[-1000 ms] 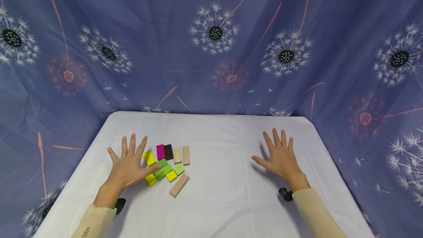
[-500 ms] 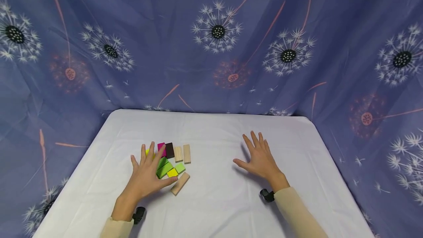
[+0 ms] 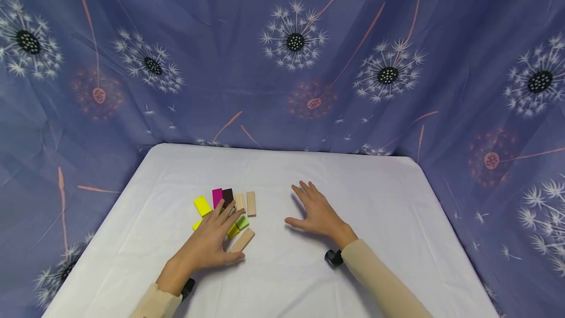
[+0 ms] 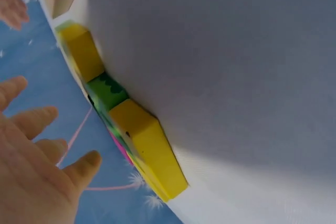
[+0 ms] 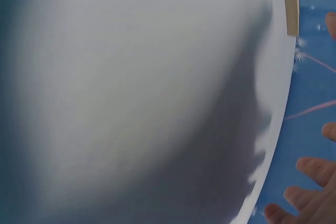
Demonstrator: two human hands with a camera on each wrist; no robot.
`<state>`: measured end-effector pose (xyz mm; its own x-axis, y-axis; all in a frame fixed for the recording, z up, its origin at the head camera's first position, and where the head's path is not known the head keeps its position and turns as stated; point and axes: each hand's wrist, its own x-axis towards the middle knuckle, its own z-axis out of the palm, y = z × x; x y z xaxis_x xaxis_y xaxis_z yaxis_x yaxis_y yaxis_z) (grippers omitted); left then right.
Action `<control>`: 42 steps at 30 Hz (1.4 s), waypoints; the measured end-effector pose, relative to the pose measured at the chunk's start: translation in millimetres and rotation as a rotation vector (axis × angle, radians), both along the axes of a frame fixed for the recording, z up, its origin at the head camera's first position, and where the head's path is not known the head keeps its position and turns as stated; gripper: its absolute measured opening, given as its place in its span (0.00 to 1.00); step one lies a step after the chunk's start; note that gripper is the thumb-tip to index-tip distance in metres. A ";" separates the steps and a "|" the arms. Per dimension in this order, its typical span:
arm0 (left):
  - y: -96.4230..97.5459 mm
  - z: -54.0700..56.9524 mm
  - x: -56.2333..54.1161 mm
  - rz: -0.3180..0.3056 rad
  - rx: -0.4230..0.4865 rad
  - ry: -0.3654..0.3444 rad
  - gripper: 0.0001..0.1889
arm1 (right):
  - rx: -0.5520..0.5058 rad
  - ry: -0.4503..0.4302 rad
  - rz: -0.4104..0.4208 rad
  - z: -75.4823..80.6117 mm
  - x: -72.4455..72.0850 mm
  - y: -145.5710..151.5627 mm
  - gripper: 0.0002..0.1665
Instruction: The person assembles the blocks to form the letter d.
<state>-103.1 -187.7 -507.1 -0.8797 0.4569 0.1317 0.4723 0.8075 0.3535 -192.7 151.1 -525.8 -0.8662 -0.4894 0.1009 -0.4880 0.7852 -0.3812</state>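
— Both hands first. What do you log?
— Left hand [image 3: 214,242]: fingers spread, nothing pinched, poised over the near side of the block cluster. Right hand [image 3: 318,215]: fingers extended, thumb apart, holding nothing, out to the right over the white cloth [image 3: 282,283].
— Any contact?
— None that I can confirm (the left palm hides part of the cluster). Left wrist view shows fingertips apart from the blocks.
— Where do the blocks lie?
— Left of centre. Magenta block [image 3: 218,198] and dark block [image 3: 227,197] side by side at the back; ribbed wooden block [image 3: 240,201] next, then plain wooden block [image 3: 251,204]. Yellow block [image 3: 202,206] to their left. Small lime block [image 3: 242,222] and small yellow block [image 3: 233,231] touch, or nearly, just right of the left hand's fingers; slanted wooden block [image 3: 243,240] in front of them. Green block [image 4: 111,90] shows in the left wrist view, between two yellow ones.
— Progress?
— Early, I judge. Blocks grouped loosely, none gripped, none visibly stacked.
— And left to do?
— Probably all the actual handling: no block is lifted or set apart (what the palm covers, I cannot tell).
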 end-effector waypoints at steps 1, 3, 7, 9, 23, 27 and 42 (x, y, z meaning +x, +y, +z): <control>0.0 -0.4 0.3 -0.014 -0.015 0.009 0.55 | -0.007 -0.013 0.012 -0.6 -1.4 -3.5 0.60; 0.0 -0.7 1.2 -0.046 -0.037 0.015 0.55 | -0.019 -0.036 0.030 -1.5 -3.9 -10.0 0.59; -1.0 -2.9 3.3 -0.112 -0.076 0.016 0.54 | -0.040 -0.064 0.070 -2.5 -9.9 -22.1 0.58; -1.8 -4.0 3.6 -0.140 -0.090 0.013 0.53 | -0.041 -0.056 0.093 -3.2 -13.4 -27.3 0.57; -4.5 -11.7 -3.5 -0.247 0.006 -0.003 0.43 | -0.091 -0.077 0.179 -4.8 -28.4 -59.7 0.53; -3.9 -12.3 -5.2 -0.270 -0.001 -0.007 0.41 | -0.109 -0.118 0.184 -8.6 -32.1 -67.6 0.51; 2.2 -5.0 -8.1 -0.224 -0.081 -0.010 0.35 | -0.170 -0.168 0.216 -11.2 -39.3 -93.2 0.50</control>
